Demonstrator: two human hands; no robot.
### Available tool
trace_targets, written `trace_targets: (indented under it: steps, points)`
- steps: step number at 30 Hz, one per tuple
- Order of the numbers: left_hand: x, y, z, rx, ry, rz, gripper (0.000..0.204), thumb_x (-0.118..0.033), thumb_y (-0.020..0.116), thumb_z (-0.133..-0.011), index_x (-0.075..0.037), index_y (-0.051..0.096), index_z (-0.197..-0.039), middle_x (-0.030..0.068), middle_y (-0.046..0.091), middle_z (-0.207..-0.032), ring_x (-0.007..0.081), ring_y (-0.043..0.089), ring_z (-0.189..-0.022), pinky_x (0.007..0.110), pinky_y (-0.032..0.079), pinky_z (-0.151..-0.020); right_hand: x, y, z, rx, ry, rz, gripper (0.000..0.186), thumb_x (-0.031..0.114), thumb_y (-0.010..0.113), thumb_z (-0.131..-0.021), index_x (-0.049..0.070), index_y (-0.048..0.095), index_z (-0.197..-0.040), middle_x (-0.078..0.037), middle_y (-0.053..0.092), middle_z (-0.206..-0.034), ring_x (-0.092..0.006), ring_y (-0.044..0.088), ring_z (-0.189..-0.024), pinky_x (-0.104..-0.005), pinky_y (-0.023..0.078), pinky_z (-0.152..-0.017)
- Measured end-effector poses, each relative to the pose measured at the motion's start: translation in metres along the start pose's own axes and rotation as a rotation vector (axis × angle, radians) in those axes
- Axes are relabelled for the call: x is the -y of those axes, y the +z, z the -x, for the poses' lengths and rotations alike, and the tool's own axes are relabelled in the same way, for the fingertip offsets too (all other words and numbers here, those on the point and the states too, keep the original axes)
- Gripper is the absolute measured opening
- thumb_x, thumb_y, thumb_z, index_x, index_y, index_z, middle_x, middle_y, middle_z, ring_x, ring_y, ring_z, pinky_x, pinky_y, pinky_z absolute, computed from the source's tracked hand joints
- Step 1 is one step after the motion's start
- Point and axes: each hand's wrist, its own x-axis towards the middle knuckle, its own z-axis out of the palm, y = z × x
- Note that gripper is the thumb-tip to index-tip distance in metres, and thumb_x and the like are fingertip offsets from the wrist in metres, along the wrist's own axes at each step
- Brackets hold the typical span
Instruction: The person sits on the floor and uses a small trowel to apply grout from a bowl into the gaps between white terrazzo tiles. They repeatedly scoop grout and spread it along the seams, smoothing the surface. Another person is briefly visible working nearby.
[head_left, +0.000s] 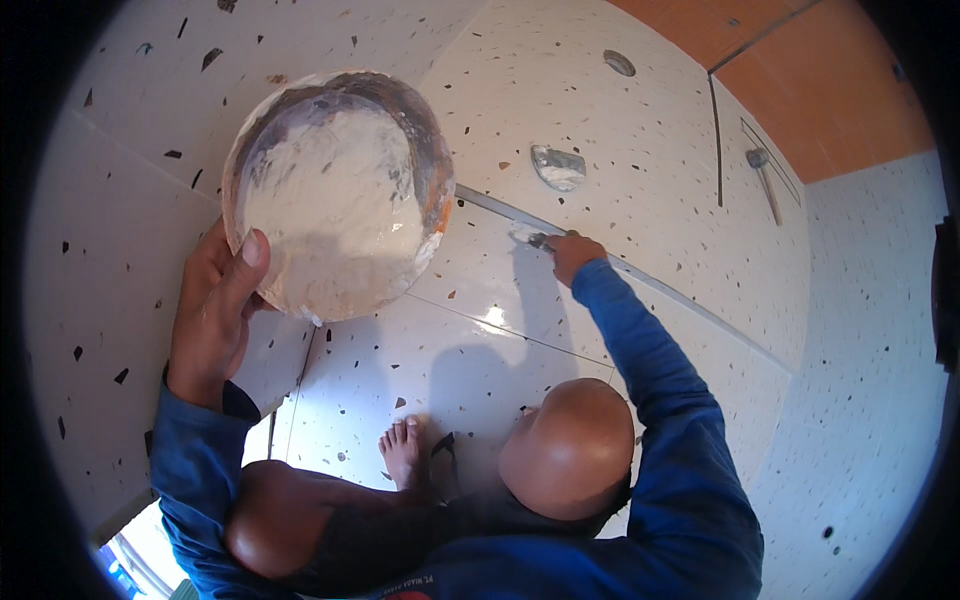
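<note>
My left hand [215, 310] grips the rim of a round bowl [440, 215], thumb over its near edge. Creamy white paste [335, 210] fills much of the bowl, and smears coat its inner wall. My right hand [577, 255], arm stretched forward, is closed on a small putty knife [541, 242] with a dark handle. Its blade end meets a patch of white paste beside a long grey strip [660, 283] that runs across the speckled white tiles. Most of the handle is hidden in my fingers.
Beyond the strip lies a half-round, paste-smeared piece [558, 168]. A round drain [619, 63] sits farther off. To the right is a mallet [765, 180]. Speckled walls [870, 330] rise at both sides, with orange tiles [830, 85] at far right. My bare foot [403, 452] rests nearby.
</note>
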Motion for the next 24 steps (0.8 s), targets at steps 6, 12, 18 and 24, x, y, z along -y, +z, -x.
trace_targets:
  steps: [6,12,18,24]
  points:
    - [0.002,0.002,0.000,-0.005,0.005,0.002,0.076,-0.054,0.057,-0.091,0.006,0.041,-0.135,0.0178,0.055,-0.128,0.0234,0.059,-0.114,0.036,0.051,-0.091,-0.065,-0.007,0.024,0.148,0.040,0.108,0.028,0.019,0.059,-0.084,0.019,0.067,-0.111,-0.010,0.067,-0.109,-0.0287,0.065,-0.104,-0.0419,0.053,-0.087]
    - [0.001,0.001,-0.002,-0.035,0.058,0.019,0.076,-0.057,0.054,-0.092,0.005,0.043,-0.134,0.0163,0.059,-0.121,0.0205,0.065,-0.102,0.032,0.055,-0.079,-0.096,-0.035,0.063,0.161,0.063,0.157,0.030,0.018,0.061,-0.084,0.020,0.067,-0.113,-0.009,0.068,-0.106,-0.0284,0.065,-0.101,-0.0434,0.053,-0.084]
    - [-0.027,0.020,-0.012,-0.144,0.148,0.093,0.075,-0.058,0.056,-0.090,0.004,0.047,-0.131,0.0164,0.065,-0.112,0.0193,0.068,-0.090,0.030,0.057,-0.071,-0.034,-0.055,0.047,0.046,-0.137,0.091,0.030,0.020,0.064,-0.087,0.016,0.066,-0.117,-0.013,0.067,-0.104,-0.0326,0.064,-0.098,-0.0427,0.051,-0.085]
    - [-0.037,0.044,-0.024,-0.070,0.225,0.194,0.078,-0.059,0.055,-0.089,0.007,0.047,-0.130,0.0193,0.065,-0.111,0.0233,0.070,-0.092,0.033,0.058,-0.073,-0.008,-0.034,0.003,0.127,-0.183,0.238,0.035,0.017,0.062,-0.086,0.025,0.063,-0.120,-0.011,0.066,-0.110,-0.0315,0.064,-0.103,-0.0431,0.051,-0.086]
